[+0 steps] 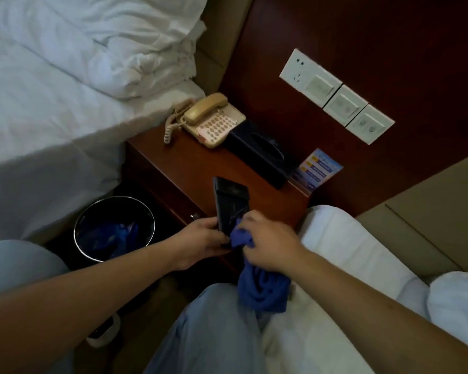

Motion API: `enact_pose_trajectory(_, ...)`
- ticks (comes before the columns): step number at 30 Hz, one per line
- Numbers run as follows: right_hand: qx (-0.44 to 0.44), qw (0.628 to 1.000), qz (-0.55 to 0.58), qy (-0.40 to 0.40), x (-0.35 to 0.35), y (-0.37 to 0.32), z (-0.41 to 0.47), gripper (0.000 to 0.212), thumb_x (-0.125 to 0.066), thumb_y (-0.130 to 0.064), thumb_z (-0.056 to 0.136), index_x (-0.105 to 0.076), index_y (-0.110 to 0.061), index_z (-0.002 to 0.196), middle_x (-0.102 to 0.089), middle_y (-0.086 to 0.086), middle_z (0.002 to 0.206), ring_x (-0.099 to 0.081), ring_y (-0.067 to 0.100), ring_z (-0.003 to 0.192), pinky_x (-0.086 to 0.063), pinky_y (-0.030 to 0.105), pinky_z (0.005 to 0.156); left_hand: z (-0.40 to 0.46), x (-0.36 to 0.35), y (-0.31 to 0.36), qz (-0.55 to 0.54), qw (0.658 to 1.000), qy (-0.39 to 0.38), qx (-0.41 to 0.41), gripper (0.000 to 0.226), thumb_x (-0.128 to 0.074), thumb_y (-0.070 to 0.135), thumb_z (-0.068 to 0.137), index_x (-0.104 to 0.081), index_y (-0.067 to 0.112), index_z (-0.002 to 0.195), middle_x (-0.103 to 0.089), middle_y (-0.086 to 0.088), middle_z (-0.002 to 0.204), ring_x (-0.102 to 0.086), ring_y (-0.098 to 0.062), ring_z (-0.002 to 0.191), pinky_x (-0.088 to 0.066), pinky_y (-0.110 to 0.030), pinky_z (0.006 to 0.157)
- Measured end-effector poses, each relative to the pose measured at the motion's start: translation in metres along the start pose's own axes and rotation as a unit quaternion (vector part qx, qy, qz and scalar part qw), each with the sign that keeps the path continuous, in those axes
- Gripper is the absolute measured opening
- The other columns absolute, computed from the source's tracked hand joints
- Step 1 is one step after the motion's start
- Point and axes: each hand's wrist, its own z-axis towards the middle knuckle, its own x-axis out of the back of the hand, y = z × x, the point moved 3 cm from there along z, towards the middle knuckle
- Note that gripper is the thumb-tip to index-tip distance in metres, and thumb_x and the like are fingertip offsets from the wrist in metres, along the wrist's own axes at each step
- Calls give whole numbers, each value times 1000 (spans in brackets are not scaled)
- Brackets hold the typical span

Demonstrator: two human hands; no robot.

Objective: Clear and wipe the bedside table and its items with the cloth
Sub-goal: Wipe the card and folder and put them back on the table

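Head view: left hand grips black case; right hand presses bunched cloth against it.

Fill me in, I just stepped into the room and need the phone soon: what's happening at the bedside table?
A person seated between the beds is cleaning the table's items. The left hand holds a flat black object tilted above the table's front edge, and the right hand presses a blue cloth to its lower end. The phone, black tissue box and leaflet sit at the back of the table. A bin stands beside it.
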Motion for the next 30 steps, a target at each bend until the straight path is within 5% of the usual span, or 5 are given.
enact_pose_trajectory(4, -103, 994, 38, 28, 19, 37, 17, 38, -57, -30, 89, -58, -26, 126, -47, -5, 134, -62, 29, 104, -48, 36, 81, 14, -3, 16, -11, 1000, -9, -2, 49, -53, -13, 96, -65, 15, 134, -72, -13, 128, -68, -29, 120, -54, -43, 105)
enact_pose_trajectory(11, -13, 997, 47, 63, 24, -8, 8, 40, -58, -31, 86, -55, -28, 126, -42, -13, 127, -62, 20, 93, -52, 38, 77, 19, -6, 28, -12, 1000, -4, -8, 43, -53, -11, 95, -68, 12, 129, -75, -14, 119, -73, -23, 104, -59, -37, 93)
enact_pose_trajectory(16, -136, 984, 102, 57, 24, 41, 15, 40, -60, -29, 87, -58, -29, 128, -45, -9, 134, -61, 26, 111, -46, 33, 86, 21, -12, 26, -31, 999, -14, -16, 49, -54, -14, 94, -66, 15, 132, -74, -12, 124, -70, -28, 117, -56, -42, 100)
enact_pose_trajectory(23, -8, 989, 135, 55, 41, -8, 5, 42, -60, -32, 84, -57, -32, 126, -43, -16, 129, -61, 21, 103, -52, 41, 89, 15, -12, 40, 3, 999, 3, -41, 43, -54, -12, 94, -70, 12, 126, -75, -13, 114, -74, -20, 97, -60, -29, 79)
enact_pose_trajectory(30, -58, 989, 108, 80, 47, 4, 20, 38, -62, -27, 84, -59, -31, 122, -45, -13, 131, -61, 20, 99, -49, 34, 82, 9, -6, 45, 3, 998, -26, -54, 49, -54, -13, 95, -65, 15, 134, -72, -16, 125, -70, -28, 116, -58, -38, 94)
